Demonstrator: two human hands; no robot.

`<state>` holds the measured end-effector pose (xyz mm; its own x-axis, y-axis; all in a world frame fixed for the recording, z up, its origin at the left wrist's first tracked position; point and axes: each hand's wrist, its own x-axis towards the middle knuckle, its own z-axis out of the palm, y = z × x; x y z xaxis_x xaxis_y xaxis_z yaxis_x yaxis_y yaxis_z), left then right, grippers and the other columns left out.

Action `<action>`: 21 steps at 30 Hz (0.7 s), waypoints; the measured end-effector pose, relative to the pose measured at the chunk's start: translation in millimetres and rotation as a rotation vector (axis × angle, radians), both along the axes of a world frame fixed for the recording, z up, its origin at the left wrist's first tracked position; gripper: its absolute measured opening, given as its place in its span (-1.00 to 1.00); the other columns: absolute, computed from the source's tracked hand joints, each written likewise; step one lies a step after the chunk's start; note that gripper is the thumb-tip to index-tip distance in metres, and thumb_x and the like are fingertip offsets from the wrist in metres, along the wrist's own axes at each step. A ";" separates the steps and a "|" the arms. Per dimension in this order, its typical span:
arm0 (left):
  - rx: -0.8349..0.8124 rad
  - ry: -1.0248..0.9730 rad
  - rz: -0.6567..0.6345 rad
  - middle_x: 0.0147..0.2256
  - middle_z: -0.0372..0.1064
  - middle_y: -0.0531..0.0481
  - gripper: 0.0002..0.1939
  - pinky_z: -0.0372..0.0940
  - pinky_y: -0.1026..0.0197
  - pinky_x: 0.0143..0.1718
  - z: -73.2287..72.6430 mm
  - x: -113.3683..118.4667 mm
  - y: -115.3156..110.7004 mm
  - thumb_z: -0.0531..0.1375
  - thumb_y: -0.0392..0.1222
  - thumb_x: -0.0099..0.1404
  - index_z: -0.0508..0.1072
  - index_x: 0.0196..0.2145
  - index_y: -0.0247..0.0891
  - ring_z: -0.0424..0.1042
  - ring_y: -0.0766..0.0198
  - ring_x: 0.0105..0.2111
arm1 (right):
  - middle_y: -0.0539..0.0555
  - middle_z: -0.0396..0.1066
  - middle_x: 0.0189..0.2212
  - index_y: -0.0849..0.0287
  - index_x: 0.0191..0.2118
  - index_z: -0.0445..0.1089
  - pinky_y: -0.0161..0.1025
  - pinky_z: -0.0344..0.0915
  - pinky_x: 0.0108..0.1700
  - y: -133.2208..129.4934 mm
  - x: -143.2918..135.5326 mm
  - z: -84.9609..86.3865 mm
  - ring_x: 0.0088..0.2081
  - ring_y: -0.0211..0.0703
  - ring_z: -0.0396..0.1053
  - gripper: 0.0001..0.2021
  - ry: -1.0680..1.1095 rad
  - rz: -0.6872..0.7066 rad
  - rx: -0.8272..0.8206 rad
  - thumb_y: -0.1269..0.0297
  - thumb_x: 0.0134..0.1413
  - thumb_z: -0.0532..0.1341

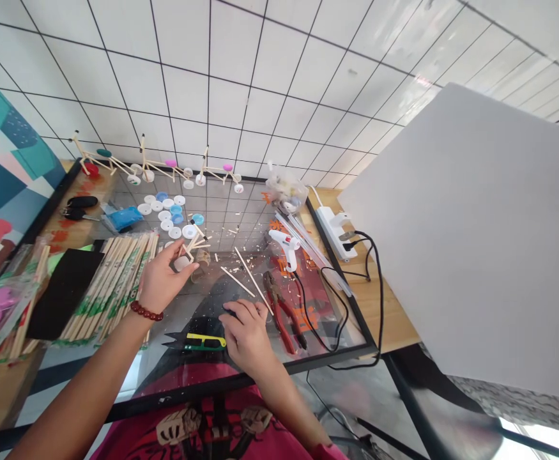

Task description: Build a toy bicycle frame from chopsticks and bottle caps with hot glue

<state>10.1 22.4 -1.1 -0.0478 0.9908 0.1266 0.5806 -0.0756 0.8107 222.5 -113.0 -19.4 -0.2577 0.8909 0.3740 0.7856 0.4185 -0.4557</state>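
Note:
My left hand (pixel 167 278), with a red bead bracelet at its wrist, pinches a small frame of pale sticks (pixel 194 248) that has a white cap at its lower end. Near the table's front edge, my right hand (pixel 248 332) rests with curled fingers; a small dark thing shows by its fingertips, too hidden to name. Two loose thin sticks (pixel 248 273) lie just beyond the right hand. Green and yellow snips (pixel 202 342) lie to its left. Red-handled pliers (pixel 283 313) are to its right, with a white glue gun (pixel 286 248) behind them.
Bottle caps (pixel 168 206) lie behind my left hand. Stick models (pixel 178 171) stand along the back edge. Packaged chopsticks (pixel 109 281) and a black sheet (pixel 71 287) are at left. A power strip (pixel 334 231), black cables and a large white panel (pixel 480 243) are at right.

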 end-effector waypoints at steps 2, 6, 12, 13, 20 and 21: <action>-0.030 0.022 -0.020 0.05 0.50 -0.14 -0.29 0.39 0.02 0.05 1.3 1.2 -0.2 0.32 0.04 0.14 0.36 0.22 -0.18 0.48 -0.01 0.06 | 0.06 0.48 -0.02 0.07 -0.14 0.44 -0.02 -0.07 0.10 0.1 0.2 -0.1 0.07 -0.05 0.31 -0.79 0.009 0.000 0.006 0.48 0.15 0.19; -0.046 0.055 -0.028 0.07 0.49 -0.14 -0.30 0.35 0.02 0.10 8.9 4.5 -1.4 0.30 0.02 0.15 0.35 0.22 -0.21 0.47 -0.01 0.06 | 0.05 0.49 -0.02 0.06 -0.13 0.44 -0.01 -0.05 0.09 0.5 0.5 -0.9 0.06 -0.04 0.32 -0.78 0.012 -0.005 0.014 0.47 0.15 0.18; -0.019 0.131 -0.037 0.04 0.51 -0.10 -0.35 0.35 0.02 0.09 15.7 7.3 -1.9 0.29 -0.01 0.16 0.37 0.20 -0.19 0.48 -0.02 0.05 | 0.05 0.49 -0.02 0.06 -0.13 0.44 -0.02 -0.04 0.09 0.8 0.9 -1.0 0.06 -0.05 0.32 -0.79 -0.006 0.004 0.005 0.46 0.15 0.20; -0.018 0.141 -0.036 0.03 0.52 -0.09 -0.36 0.35 0.02 0.08 16.0 7.5 -1.8 0.29 -0.01 0.16 0.38 0.19 -0.19 0.48 -0.03 0.05 | 0.05 0.49 -0.02 0.06 -0.13 0.44 -0.02 -0.04 0.09 0.8 1.0 -1.0 0.06 -0.05 0.32 -0.79 -0.005 0.004 0.007 0.46 0.15 0.20; -0.003 0.171 -0.040 0.02 0.52 -0.09 -0.35 0.36 0.01 0.07 16.3 8.4 -1.3 0.29 -0.01 0.17 0.36 0.19 -0.20 0.48 -0.04 0.04 | 0.03 0.48 -0.02 0.06 -0.12 0.43 -0.02 -0.04 0.08 0.1 1.3 0.1 0.06 -0.07 0.32 -0.78 0.037 0.012 0.004 0.48 0.15 0.20; 0.001 0.170 -0.042 0.02 0.51 -0.10 -0.36 0.36 0.01 0.07 16.3 8.4 -1.2 0.29 -0.01 0.17 0.36 0.19 -0.20 0.48 -0.04 0.04 | 0.03 0.48 -0.02 0.06 -0.12 0.43 -0.02 -0.04 0.08 0.2 1.3 0.2 0.06 -0.07 0.32 -0.78 0.040 0.010 0.006 0.48 0.15 0.20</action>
